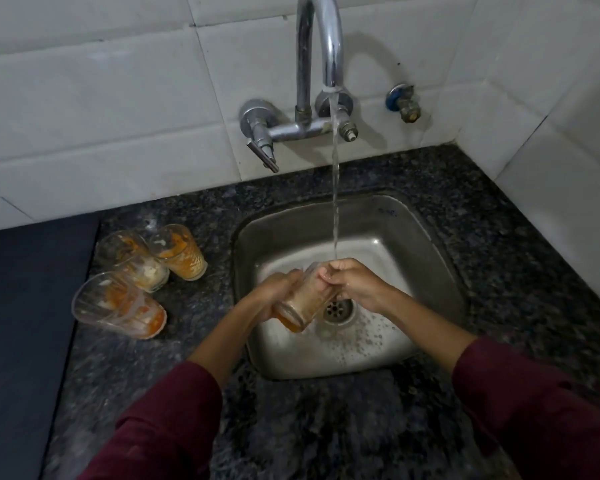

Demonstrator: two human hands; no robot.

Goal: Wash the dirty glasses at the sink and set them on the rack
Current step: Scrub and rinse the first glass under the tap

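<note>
We hold the glass tilted over the sink under the stream: left hand fingers wrapped round it, right hand fingers pinching its rim. Three dirty glasses stand on the tabletop.

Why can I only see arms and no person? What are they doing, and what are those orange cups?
The camera sits on the person's head and looks down, so you see only their arms in dark red sleeves. There is just this one picture. The left hand and the right hand both hold one dirty glass, tilted over the sink. Water runs from the tap down onto the right hand's fingers at the glass's rim. On the dark counter left of the sink stand three more dirty glasses, smeared orange and white inside, waiting for their wash. No drying rack shows in this picture.
</note>
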